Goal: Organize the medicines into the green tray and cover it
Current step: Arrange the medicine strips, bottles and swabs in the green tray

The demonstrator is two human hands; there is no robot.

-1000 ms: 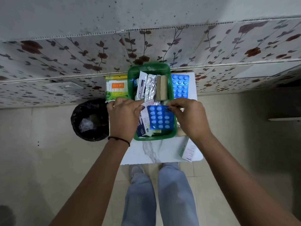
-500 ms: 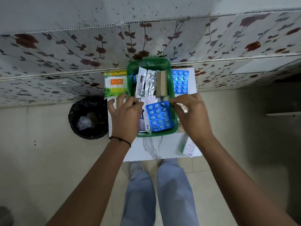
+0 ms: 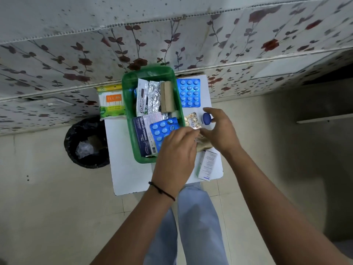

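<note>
The green tray (image 3: pixel 127 96) stands on a small white table (image 3: pixel 124 169). It holds a Cipladine box (image 3: pixel 142 98), a silver foil strip (image 3: pixel 155 95), a brown bandage roll (image 3: pixel 167 96), a medicated dressings box (image 3: pixel 141 138) and a blue blister pack (image 3: pixel 161 131). My left hand (image 3: pixel 177 152) reaches over the tray's near right corner and pinches the near end of a gold capsule strip (image 3: pixel 191 120) lying just right of the tray. My right hand (image 3: pixel 221 131) meets it there, fingers curved around a small blue-capped bottle (image 3: pixel 206 118); whether it grips anything is unclear.
A second blue blister strip (image 3: pixel 189 92) lies on the table at the far right, and a white medicine box (image 3: pixel 207 165) at the near right. A pack of cotton buds (image 3: pixel 111 102) sits left of the tray. A black bin (image 3: pixel 86 142) stands on the floor to the left.
Both hands have left the blue blister pack, which now lies in the tray. My left hand crossed to the right and both hands meet at the gold strip beside the tray.
</note>
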